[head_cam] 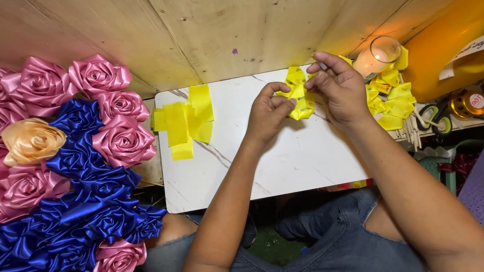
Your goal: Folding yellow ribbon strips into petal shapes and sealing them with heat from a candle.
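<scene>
Both my hands hold one folded piece of yellow ribbon (298, 93) above a white marble-patterned board (282, 166). My left hand (267, 115) pinches its lower left part between thumb and fingers. My right hand (339, 88) grips its upper right part, fingers curled over the top. A stack of cut yellow ribbon squares (185, 121) lies on the board's left side, apart from both hands.
A bouquet of pink, blue and one peach ribbon roses (75, 156) fills the left. A lit candle in a glass (375, 55) stands at upper right beside more yellow ribbon pieces (390, 100). Tape rolls (466, 103) and a yellow container (443, 50) sit far right. A wooden wall is behind.
</scene>
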